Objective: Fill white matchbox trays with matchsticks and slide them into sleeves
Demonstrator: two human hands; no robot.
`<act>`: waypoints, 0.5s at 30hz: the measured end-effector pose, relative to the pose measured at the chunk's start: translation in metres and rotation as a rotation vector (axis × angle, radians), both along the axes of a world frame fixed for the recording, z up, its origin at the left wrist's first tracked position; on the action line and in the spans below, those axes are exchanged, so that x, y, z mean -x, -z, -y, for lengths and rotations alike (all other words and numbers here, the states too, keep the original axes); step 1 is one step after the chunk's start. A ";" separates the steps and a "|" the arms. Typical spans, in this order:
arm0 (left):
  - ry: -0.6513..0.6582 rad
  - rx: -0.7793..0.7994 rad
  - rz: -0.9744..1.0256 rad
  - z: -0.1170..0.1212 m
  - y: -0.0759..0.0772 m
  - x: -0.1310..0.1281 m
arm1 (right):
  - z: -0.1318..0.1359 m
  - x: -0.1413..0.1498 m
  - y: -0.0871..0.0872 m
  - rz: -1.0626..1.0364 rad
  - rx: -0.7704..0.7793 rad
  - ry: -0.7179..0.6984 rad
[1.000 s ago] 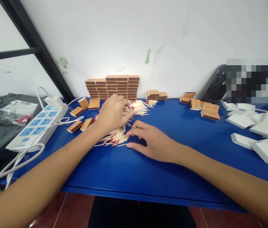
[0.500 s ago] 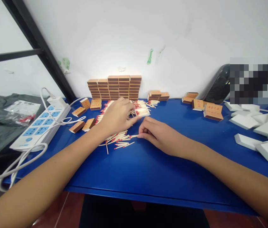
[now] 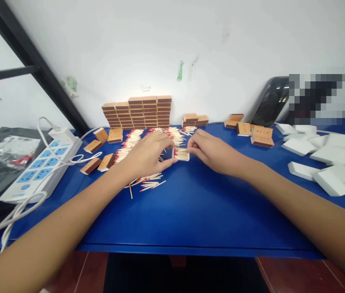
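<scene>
My left hand (image 3: pixel 148 156) reaches over a pile of red-headed matchsticks (image 3: pixel 133 139), its thumb and fingers closed on the left end of a small white matchbox tray (image 3: pixel 185 159). Inside that tray lie matchsticks (image 3: pixel 181 154) with their heads toward the left. At the tray's right end, my right hand (image 3: pixel 207 148) is pinched around the tail end of a matchstick; its fingertips partly hide it. A few loose matchsticks (image 3: pixel 152 185) are spread on the blue table (image 3: pixel 190 211) below my left wrist.
Stacked matchboxes (image 3: pixel 143 112) stand against the wall. More matchboxes lie left (image 3: pixel 93 146) and right (image 3: pixel 262 136) of the pile. White empty trays (image 3: pixel 332 181) are heaped at the far right. A power strip (image 3: pixel 42 162) with cables occupies the left side; a dark device (image 3: pixel 270 101) leans at the back.
My right hand has moved up from the loose matchsticks to the tray's right end. The tray in my left hand has come slightly nearer. The whole view has shifted a little.
</scene>
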State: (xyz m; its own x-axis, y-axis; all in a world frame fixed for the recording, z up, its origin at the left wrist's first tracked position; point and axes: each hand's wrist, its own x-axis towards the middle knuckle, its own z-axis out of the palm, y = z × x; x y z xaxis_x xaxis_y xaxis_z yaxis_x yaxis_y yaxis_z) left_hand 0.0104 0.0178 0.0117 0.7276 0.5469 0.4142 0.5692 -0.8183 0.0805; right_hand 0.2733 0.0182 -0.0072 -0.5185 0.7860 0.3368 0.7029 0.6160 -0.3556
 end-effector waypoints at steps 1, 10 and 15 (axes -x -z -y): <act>0.000 0.012 0.005 0.001 0.000 0.000 | 0.002 0.002 0.000 -0.004 0.006 -0.009; -0.114 -0.010 0.064 -0.006 0.001 0.003 | 0.023 0.019 -0.006 -0.194 -0.151 -0.059; -0.262 -0.056 0.138 -0.009 0.000 0.005 | 0.056 0.048 -0.002 -0.123 0.100 -0.250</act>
State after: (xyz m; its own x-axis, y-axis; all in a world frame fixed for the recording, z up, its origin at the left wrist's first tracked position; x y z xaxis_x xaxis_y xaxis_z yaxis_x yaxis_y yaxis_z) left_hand 0.0051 0.0271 0.0114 0.4990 0.6820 0.5347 0.7485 -0.6501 0.1306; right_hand 0.2251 -0.0374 -0.0052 -0.6605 0.6712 0.3365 0.4815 0.7225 -0.4961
